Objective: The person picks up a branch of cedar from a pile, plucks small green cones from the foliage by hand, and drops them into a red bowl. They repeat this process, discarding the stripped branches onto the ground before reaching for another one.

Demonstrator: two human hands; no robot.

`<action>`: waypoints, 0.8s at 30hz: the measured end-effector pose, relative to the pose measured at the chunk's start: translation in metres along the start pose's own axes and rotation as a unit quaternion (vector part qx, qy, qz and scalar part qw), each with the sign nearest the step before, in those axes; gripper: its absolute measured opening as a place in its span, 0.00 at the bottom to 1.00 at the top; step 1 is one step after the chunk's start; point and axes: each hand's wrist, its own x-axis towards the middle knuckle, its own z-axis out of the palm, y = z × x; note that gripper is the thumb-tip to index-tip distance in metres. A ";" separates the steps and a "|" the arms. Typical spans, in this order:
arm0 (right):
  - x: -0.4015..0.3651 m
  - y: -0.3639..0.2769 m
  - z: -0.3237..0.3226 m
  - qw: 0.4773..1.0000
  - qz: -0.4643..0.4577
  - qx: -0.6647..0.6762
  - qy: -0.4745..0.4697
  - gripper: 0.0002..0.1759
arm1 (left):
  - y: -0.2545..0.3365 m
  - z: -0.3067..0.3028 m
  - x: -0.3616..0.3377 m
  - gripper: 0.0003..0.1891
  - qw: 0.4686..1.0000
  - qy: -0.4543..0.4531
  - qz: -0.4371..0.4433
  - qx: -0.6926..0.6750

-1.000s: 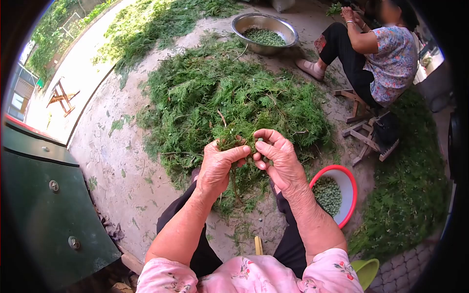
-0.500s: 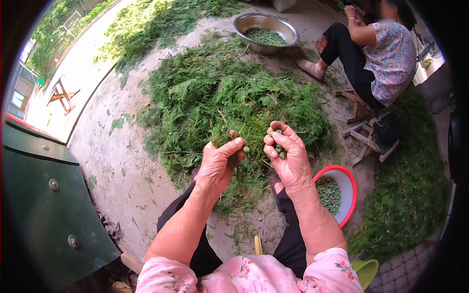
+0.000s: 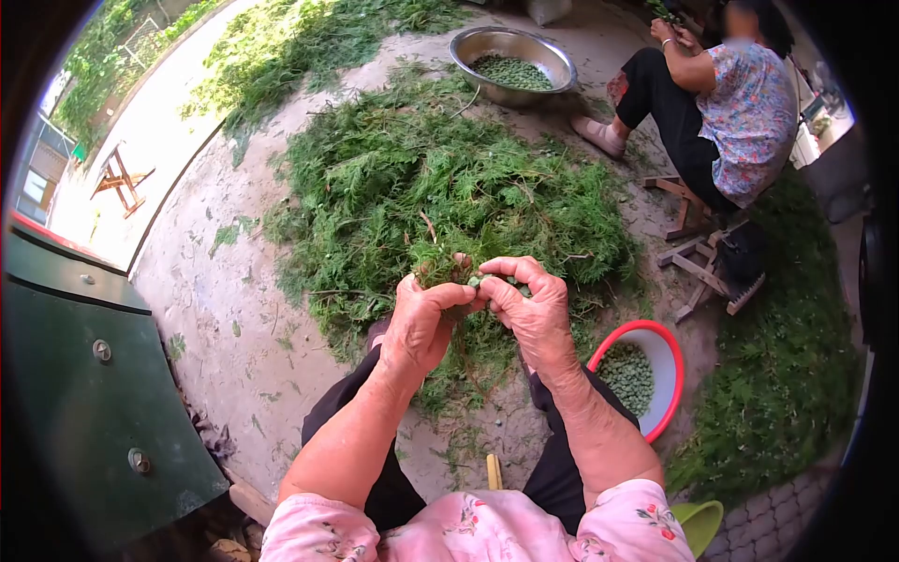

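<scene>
My left hand (image 3: 421, 314) is closed round a green leafy sprig (image 3: 440, 269) above the heap of cut branches (image 3: 421, 187). Beside it, my right hand (image 3: 532, 304) has thumb and fingers pinched at the sprig's right side, with several small green berries (image 3: 479, 281) between and under its fingers. The fingertips of both hands meet or nearly meet. To the lower right of my right hand stands a white basin with a red rim (image 3: 667, 375), partly filled with green berries (image 3: 626, 377).
A metal basin (image 3: 562, 67) of berries stands beyond the heap. At the upper right a person (image 3: 749, 112) sits holding greenery. Wooden stools (image 3: 698, 267) stand nearby. Green panels (image 3: 84, 403) line the left, more branches (image 3: 777, 375) the right.
My right hand has moved left and slightly down, from apart to against my left hand and the sprig. The other person's hands have shifted slightly.
</scene>
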 end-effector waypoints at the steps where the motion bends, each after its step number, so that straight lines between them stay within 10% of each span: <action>1: 0.000 -0.002 0.000 0.998 0.048 0.050 0.002 0.07 | 0.000 0.000 -0.001 0.14 1.000 -0.001 -0.007 0.020; 13: 0.009 -0.001 -0.018 0.889 0.184 0.418 -0.022 0.06 | 0.001 0.002 -0.003 0.12 0.998 -0.001 0.031 0.061; 20: 0.002 -0.015 -0.014 0.982 0.124 0.139 -0.017 0.09 | -0.005 0.005 -0.005 0.09 0.983 0.001 0.092 0.157; 24: 0.004 0.001 -0.006 0.973 -0.149 -0.179 0.003 0.08 | -0.010 0.001 -0.002 0.09 0.977 -0.028 0.123 0.174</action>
